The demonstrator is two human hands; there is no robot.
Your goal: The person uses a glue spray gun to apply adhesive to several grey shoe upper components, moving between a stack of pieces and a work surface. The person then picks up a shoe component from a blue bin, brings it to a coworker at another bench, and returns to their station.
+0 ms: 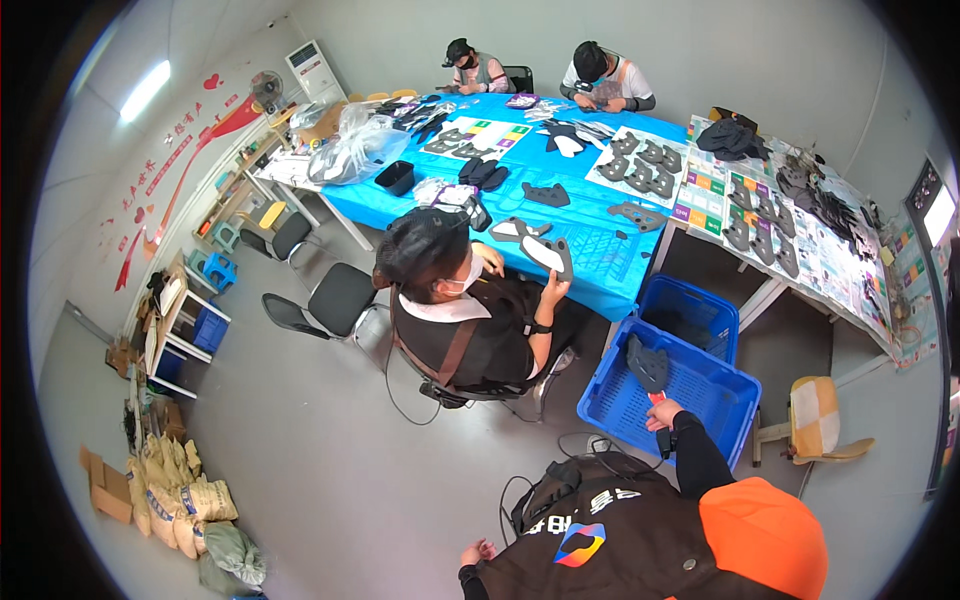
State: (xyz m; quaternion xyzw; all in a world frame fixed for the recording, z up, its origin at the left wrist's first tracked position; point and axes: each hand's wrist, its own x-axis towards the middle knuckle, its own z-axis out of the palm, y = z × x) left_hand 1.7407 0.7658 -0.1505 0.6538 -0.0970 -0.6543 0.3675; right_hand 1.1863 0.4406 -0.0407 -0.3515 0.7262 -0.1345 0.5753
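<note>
Neither of my own hands can be made out. At the lower right a person in an orange cap (765, 540) and dark vest (640, 535) bends over, seen from above. This person's hand (664, 413) grips a small red and black object (656, 398) that I cannot name, held over a blue crate (735, 392). A dark grey shaped piece (648, 366) is just beyond it, at the crate's near-left part. Another hand (478, 552), with a black cuff, shows by the vest at the lower edge; it appears to be the same person's.
A seated co-worker (465, 320) holds a white-faced grey piece (546, 254) at a blue-covered table (510, 188). Two more people sit at its far side. Dark shaped pieces (640, 163) lie in rows. Chairs (340, 300) stand left, sacks (180, 500) lower left, a yellow-backed chair (815, 415) right.
</note>
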